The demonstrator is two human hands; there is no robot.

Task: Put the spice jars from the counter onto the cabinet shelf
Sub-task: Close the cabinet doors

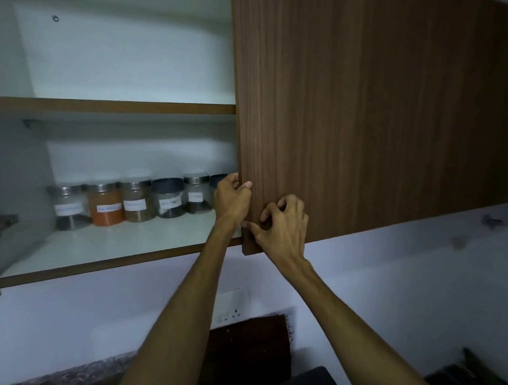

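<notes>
Six spice jars (131,202) already lined up in a row at the back of the lower cabinet shelf (109,245), labels facing out, the rightmost one half hidden behind the door edge. No jar in either hand, and none visible on the strip of tabletop (80,377) at the bottom of the view. Judging by that, placing looks done and the door is the step in hand.

Left hand (232,198) curled round the free vertical edge of the wooden door (360,115), thumb on the front face, fingers wrapped behind it. Right hand (280,223) just below, near the bottom corner, fingers bent with the tips on the front face and the thumb hooked at the edge; a light pinch rather than a full grip.

To do this well:
- Work the door from the edge only, pressure even between both hands, no twisting of the panel against its hinges.
- Watch the rightmost jar: close to the door's edge, so worth checking that it sits far enough back.
- Slide the left fingers out from behind the edge before the door meets the frame, to avoid a pinch.
- Finish with a flat push on the front face, slowly, so nothing rattles the row.
</notes>
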